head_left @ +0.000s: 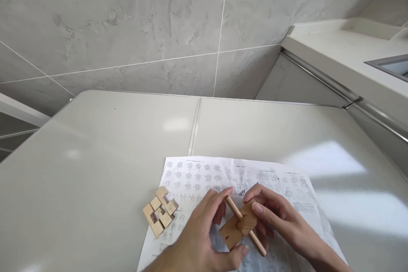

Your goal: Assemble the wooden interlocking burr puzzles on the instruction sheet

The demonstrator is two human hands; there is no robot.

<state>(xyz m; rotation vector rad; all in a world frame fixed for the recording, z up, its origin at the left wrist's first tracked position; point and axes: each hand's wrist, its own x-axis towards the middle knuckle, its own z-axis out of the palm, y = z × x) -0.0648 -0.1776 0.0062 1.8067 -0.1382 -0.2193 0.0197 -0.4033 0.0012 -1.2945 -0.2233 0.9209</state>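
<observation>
Between my hands is a wooden puzzle: a flat wooden board with a small slot, a rounded wooden piece on top, and a round wooden rod running through or under that piece. My left hand has its index finger at the rod's upper end and its thumb by the board's lower edge. With thumb and fingers, my right hand pinches the board's far right end. Beneath them lies a printed instruction sheet with rows of small diagrams.
Several light wooden notched blocks sit interlocked at the sheet's left edge. The pale folding table has a seam down its middle. Behind it rises a grey tiled wall. A white counter stands at the right.
</observation>
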